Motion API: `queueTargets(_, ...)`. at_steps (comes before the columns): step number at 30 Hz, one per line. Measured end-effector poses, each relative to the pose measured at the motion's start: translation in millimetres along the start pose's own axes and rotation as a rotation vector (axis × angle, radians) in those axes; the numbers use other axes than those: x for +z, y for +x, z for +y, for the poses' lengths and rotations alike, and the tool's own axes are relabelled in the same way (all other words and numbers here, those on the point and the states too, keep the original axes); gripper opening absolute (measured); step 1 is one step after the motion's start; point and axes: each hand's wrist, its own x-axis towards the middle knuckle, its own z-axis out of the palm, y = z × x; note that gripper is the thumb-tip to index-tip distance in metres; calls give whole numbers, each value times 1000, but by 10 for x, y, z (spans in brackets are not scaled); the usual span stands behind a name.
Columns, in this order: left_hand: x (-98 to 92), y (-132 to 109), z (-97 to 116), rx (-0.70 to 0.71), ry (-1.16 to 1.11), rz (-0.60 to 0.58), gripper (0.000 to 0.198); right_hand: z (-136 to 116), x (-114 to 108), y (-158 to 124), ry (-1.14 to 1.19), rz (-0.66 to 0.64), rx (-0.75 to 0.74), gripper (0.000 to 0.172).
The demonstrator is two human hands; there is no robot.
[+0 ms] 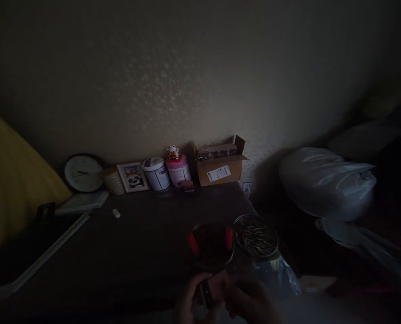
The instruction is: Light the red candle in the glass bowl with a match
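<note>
Fingers of the left hand (189, 302) close around a small, flat, pinkish-brown rectangular block (217, 285), gripping its dark-sided left end. The right hand (251, 299) curls at its right edge; whether it grips, I cannot tell. Beyond stands a round, dark bowl (211, 267) with red handles (229, 238).

Hands (191, 298) holding pinkish piece (217, 284), dark tabletop (146, 243), clock (83, 173)

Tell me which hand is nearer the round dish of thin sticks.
Right. The right hand is on the near side of the round dish, roughly below it in view; the left hand is farther off, toward the left.
</note>
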Motion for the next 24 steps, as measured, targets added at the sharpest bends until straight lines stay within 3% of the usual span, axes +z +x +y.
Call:
queueTargets(3,-12,16,47,10,-26,-40,37,-9,-28,-27,23,-45,74,54)
queueTargets(5,-11,26,112,36,-68,-56,37,-68,-63,-61,-59,21,43,51)
queueTargets(9,15,22,240,43,65,-107,36,-274,-125,-156,-451,227,-309,24)
queueTargets(11,25,4,261,37,190,-116,36,-354,-123,-205,-555,142,-417,13)
queueTargets(13,22,-18,256,71,276,-141,45,-385,-97,-244,-581,-14,-441,13)
queueTargets(15,8,-37,246,129,311,-196,56,-363,-65,-267,-573,-90,-456,14)
queueTargets(17,-5,-47,258,147,373,-234,57,-303,-45,-271,-562,-82,-478,17)
queueTargets(20,5,-45,352,58,495,-333,59,-205,-53,-262,-558,-49,-477,23)
queueTargets(24,39,-44,514,37,494,-392,61,-181,-65,-262,-572,-74,-403,18)
